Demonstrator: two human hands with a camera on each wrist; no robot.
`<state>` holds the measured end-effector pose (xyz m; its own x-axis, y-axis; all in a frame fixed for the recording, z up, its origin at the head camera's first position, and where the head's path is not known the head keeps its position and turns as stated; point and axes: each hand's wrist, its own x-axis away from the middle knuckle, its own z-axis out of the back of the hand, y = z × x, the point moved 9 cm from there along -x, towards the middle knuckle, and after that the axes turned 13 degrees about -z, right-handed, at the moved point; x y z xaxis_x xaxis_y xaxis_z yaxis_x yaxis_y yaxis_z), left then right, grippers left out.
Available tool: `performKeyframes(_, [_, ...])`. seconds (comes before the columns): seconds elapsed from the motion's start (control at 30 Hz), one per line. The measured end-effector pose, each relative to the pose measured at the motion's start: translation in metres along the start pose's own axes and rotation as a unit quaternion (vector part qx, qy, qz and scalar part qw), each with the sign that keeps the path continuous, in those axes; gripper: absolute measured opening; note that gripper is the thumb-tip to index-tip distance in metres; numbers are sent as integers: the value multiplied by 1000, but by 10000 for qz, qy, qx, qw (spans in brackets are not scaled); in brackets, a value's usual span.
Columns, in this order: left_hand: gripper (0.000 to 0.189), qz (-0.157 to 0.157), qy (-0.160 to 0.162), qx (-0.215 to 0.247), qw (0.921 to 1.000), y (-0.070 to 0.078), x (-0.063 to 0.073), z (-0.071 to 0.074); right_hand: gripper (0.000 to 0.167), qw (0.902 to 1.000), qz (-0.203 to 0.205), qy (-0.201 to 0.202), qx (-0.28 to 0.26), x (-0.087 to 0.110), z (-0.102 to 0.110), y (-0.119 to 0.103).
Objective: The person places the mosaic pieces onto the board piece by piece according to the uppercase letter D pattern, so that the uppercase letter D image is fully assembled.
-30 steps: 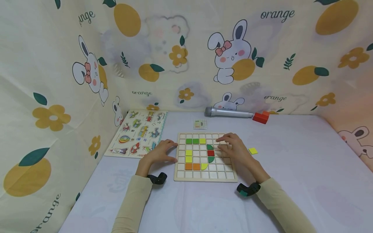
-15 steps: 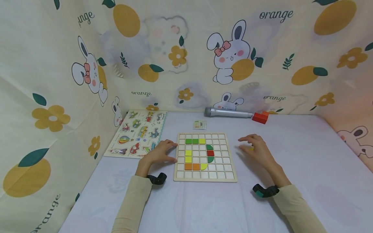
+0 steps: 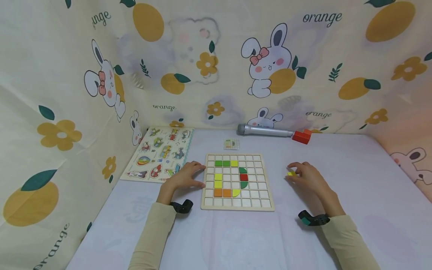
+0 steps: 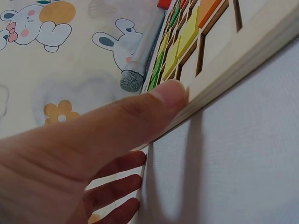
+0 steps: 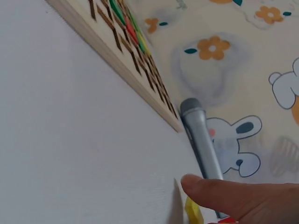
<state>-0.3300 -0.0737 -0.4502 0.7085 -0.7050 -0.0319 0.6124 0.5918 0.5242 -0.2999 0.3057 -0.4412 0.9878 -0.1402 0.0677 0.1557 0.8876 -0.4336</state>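
A wooden grid board (image 3: 237,208) lies on the table with green, yellow, orange and red tiles in some of its cells. My left hand (image 3: 183,176) rests against its left edge; in the left wrist view the thumb (image 4: 170,95) touches the frame while the other fingers extend beside it. To the right of the board, my right hand (image 3: 308,180) pinches a yellow tile (image 3: 291,173) between thumb and fingers. The right wrist view has that yellow tile (image 5: 193,212) at the thumb, partly covered by it.
A picture puzzle board (image 3: 162,155) lies at the back left. Behind the grid board is a small pattern card (image 3: 231,144). A silver microphone (image 3: 266,130) and a red block (image 3: 302,136) lie along the back wall.
My right hand has moved right from over the grid board to the yellow tile and has closed its fingers on it. The left hand stays at the board's edge.
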Motion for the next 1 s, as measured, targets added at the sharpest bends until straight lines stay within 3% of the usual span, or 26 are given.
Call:
performKeyframes(0.2, [70, 38, 9, -21, 10000, -1, 1, 0, 37, 9999, 96, -74, 22, -1, -5, -3])
performKeyframes(0.33, [70, 12, 29, -63, 10000, -1, 1, 1, 38, 9992, 336, -174, -95, -1, -9, -20])
performKeyframes(0.53, [69, -18, 37, -34, 10000, 0, 0, 1, 33, 9925, 1060, -355, -499, 5, -23, -68])
performKeyframes(0.77, [69, 18, 60, -68, 10000, -4, 0, 0, 32, 9732, 1949, -603, -1064, 11, -46, -130])
performKeyframes(1.0, [69, 117, 5, -150, 9998, -7, -1, -2, 30, 9563, 2730, -362, -983, 17, -63, -182])
